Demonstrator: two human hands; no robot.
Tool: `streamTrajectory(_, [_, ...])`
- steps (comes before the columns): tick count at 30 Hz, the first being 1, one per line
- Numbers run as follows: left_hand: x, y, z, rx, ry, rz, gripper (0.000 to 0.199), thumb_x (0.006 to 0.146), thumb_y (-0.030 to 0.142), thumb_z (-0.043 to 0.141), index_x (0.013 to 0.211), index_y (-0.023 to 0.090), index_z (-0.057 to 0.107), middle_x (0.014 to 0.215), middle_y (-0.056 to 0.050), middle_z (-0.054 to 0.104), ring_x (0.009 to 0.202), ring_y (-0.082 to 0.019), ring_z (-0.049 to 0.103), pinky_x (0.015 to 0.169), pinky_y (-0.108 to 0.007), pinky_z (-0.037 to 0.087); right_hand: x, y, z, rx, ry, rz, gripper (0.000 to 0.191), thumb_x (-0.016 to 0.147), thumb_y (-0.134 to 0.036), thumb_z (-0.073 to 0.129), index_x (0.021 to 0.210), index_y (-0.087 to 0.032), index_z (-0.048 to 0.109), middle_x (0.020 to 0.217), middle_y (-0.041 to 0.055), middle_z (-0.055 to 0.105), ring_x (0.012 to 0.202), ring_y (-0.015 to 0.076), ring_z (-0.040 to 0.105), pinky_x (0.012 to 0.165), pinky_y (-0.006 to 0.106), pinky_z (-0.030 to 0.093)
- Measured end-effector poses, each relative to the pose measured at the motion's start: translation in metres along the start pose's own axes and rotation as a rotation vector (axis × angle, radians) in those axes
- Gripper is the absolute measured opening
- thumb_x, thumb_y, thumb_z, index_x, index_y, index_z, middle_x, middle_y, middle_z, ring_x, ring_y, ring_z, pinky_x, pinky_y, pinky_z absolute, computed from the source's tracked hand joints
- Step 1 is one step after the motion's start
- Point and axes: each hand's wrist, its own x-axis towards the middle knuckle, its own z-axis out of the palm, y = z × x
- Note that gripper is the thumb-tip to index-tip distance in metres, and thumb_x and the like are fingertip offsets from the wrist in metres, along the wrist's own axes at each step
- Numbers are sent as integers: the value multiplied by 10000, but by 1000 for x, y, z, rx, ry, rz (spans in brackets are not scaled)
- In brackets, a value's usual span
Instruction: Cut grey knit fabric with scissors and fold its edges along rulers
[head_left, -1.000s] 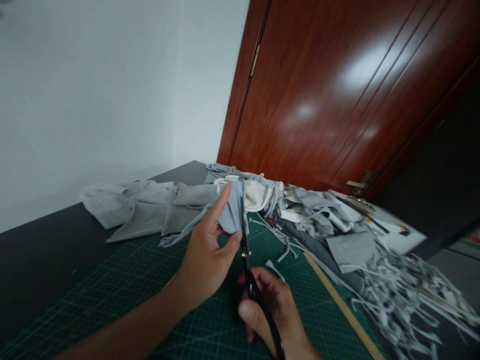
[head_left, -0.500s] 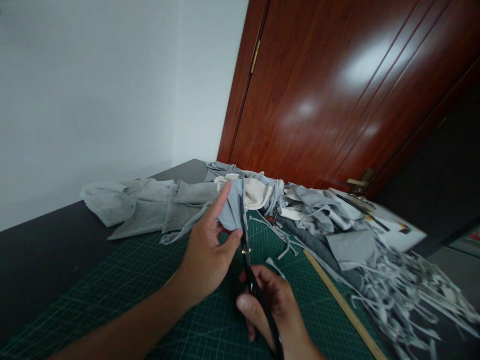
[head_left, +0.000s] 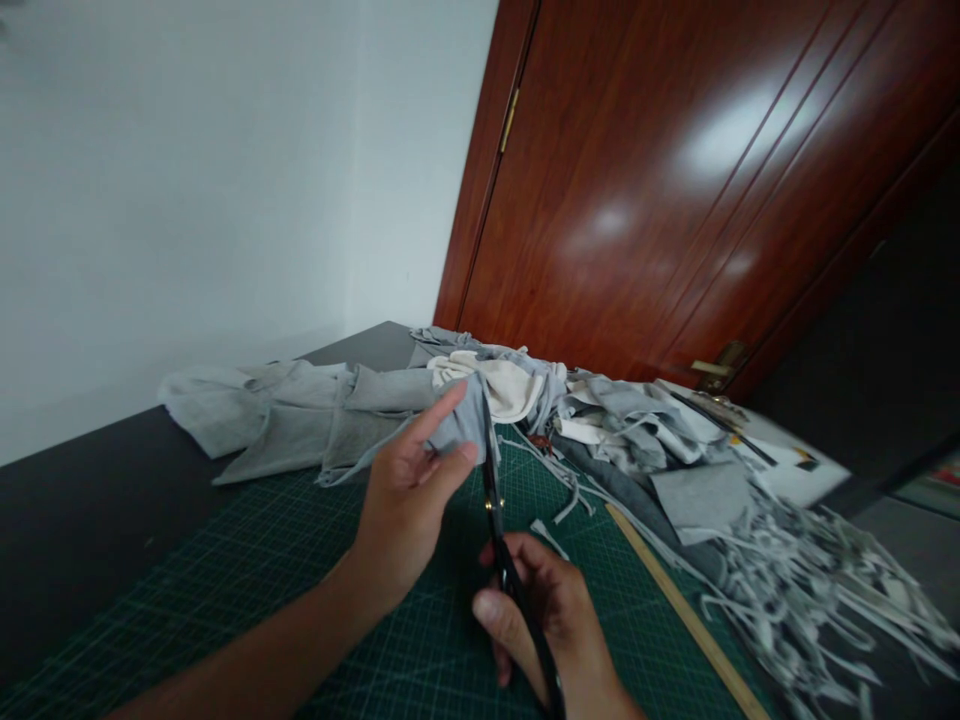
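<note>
My left hand (head_left: pixel 409 490) is closed on a small piece of grey fabric (head_left: pixel 463 420), its thumb and fingers gripping the near side while the index finger points forward along it. In my right hand (head_left: pixel 551 610) is a pair of black-handled scissors (head_left: pixel 493 500), with fingers and thumb around the handles. The scissor blades point away from me and lie along the right edge of the grey fabric, close beside the left thumb. Both hands are above a green cutting mat (head_left: pixel 420 640) with a printed grid.
Grey cloth pieces (head_left: pixel 292 430) lie on the dark table (head_left: pixel 75 500) at left. Behind the hands is white fabric (head_left: pixel 510 388). A wooden ruler (head_left: pixel 686 615), heaped grey scraps (head_left: pixel 645 420) and tangled fabric strips (head_left: pixel 802 590) lie at right, before a wooden door (head_left: pixel 637 180).
My left hand has shifted slightly left and toward me, and the grey fabric it holds has come lower. The scissors and right hand have hardly moved.
</note>
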Motion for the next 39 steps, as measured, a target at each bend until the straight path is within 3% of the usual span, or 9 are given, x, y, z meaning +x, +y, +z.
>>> streamTrajectory(6, [2, 0, -3, -107, -19, -49, 463, 832, 296, 835, 1294, 292, 808, 1015, -13, 834, 971, -211, 758, 961, -339, 597, 5, 3, -4, 32, 32, -29, 617, 751, -662, 956, 1049, -207, 663, 604, -104, 523, 388, 50, 420, 360, 134, 321])
streamTrajectory(10, [0, 1, -7, -143, -33, 40, 159, 689, 166, 785, 794, 277, 827, 793, 30, 757, 835, -198, 718, 1090, -414, 568, 5, -10, -5, 21, 26, -2, 592, 767, -642, 954, 1049, -214, 658, 626, -100, 541, 403, 55, 437, 388, 149, 383])
streamTrajectory(13, [0, -2, -12, 45, -141, 74, 165, 654, 172, 664, 544, 273, 732, 560, 18, 630, 750, -243, 690, 1181, -533, 489, 7, -13, -5, 12, 39, -10, 621, 749, -679, 948, 1040, -216, 653, 613, -102, 532, 392, 61, 430, 382, 162, 395])
streamTrajectory(16, [4, -8, -15, 305, -182, 23, 225, 659, 185, 595, 480, 282, 690, 592, -36, 706, 1001, -365, 760, 1159, -593, 466, 9, -9, -6, 14, 77, -34, 671, 732, -764, 908, 1024, -219, 649, 583, -103, 514, 375, 68, 404, 358, 172, 376])
streamTrajectory(20, [10, -23, -17, 403, -247, 5, 228, 672, 148, 541, 571, 245, 720, 941, -73, 841, 1204, -361, 746, 1137, -561, 509, 10, -5, -8, 25, 95, -51, 657, 739, -740, 916, 1036, -215, 654, 568, -104, 510, 371, 70, 399, 359, 172, 371])
streamTrajectory(23, [12, -40, -21, 405, -368, 7, 422, 761, 111, 547, 1057, 214, 830, 1309, -97, 800, 1226, -306, 751, 1130, -504, 549, 9, -6, -7, 32, 80, -51, 650, 758, -754, 892, 1034, -218, 648, 552, -105, 508, 361, 72, 395, 357, 173, 360])
streamTrajectory(28, [19, -57, -31, 615, -509, 78, 782, 843, 99, 595, 1603, 275, 545, 1592, -105, 633, 1213, -286, 758, 1167, -471, 538, 8, -10, -3, 37, 49, -66, 704, 731, -828, 857, 1019, -225, 635, 541, -103, 508, 344, 68, 383, 347, 176, 329])
streamTrajectory(36, [49, -57, -25, 371, -287, 126, 197, 751, 202, 800, 937, 266, 820, 834, -4, 788, 845, -278, 736, 989, -406, 598, 3, -8, -6, 167, -76, -139, 562, 882, -698, 814, 1099, -206, 649, 549, -86, 552, 340, 66, 411, 373, 166, 336])
streamTrajectory(39, [51, -47, -22, 227, -162, 106, 136, 739, 204, 832, 864, 241, 794, 837, -4, 809, 837, -285, 751, 875, -392, 627, 3, -15, -10, 180, -131, -119, 539, 909, -661, 817, 1126, -196, 653, 573, -73, 579, 373, 66, 442, 413, 172, 372])
